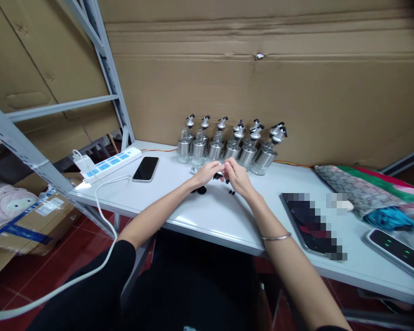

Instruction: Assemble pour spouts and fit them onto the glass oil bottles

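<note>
My left hand point(207, 175) and my right hand point(237, 177) meet over the table in front of a group of bottles. A small silver-and-black pourer spout point(219, 175) shows partly under the left fingers, which are closed on it. The right fingers are pinched together against the left fingertips; what they hold is hidden. Beneath the left hand lies a round black piece point(202, 190), with a silver piece point(194, 169) just behind. Tiny black parts point(231, 192) rest below the right hand. Behind stand several glass bottles with steel sleeves point(215, 150), many topped with pourer spouts.
To the left are a phone point(145, 169), a white power strip point(112, 164) and a white cable point(101, 184). A tablet-like device point(305, 225), fabric pouch point(352, 191) and white device with green lights point(398, 253) lie right. Cardboard point(207, 87) stands behind the table.
</note>
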### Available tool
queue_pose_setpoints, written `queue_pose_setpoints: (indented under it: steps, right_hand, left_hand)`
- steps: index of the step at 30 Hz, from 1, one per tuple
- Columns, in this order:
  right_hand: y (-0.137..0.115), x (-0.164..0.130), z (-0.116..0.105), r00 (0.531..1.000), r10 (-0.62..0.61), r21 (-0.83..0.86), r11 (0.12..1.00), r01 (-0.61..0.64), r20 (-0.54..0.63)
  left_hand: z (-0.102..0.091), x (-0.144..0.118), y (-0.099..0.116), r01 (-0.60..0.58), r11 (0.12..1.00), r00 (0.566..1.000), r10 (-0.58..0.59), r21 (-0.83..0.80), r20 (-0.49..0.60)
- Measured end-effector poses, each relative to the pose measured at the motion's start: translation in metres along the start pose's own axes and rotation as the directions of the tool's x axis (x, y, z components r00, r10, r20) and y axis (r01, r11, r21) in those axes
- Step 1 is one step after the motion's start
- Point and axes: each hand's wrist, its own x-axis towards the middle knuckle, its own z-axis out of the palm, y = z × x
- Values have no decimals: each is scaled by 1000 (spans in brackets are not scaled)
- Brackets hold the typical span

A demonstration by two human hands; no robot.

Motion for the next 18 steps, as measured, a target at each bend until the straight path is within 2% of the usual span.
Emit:
queue_pose_setpoints:
  steps: [4, 9, 14, 18]
  right_hand:
    - [-1, 2, 2, 999, 23, 24, 999, -24, 24]
    - [3, 3, -2, 997, 67, 44, 997, -68, 33]
    - [12, 5, -8, 992, 111, 34, 993, -113, 54]
    - [23, 8, -13, 981, 177, 55, 982, -182, 81]
  left_hand:
    - [-5, 0, 6, 84, 989, 989, -67, -123, 135]
    - [-6, -2, 6, 98, 987, 982, -75, -126, 173]
    - [0, -1, 0, 14, 999, 996, -16, 31, 85]
    - [-2, -4, -1, -117, 958, 989, 137, 261, -61]
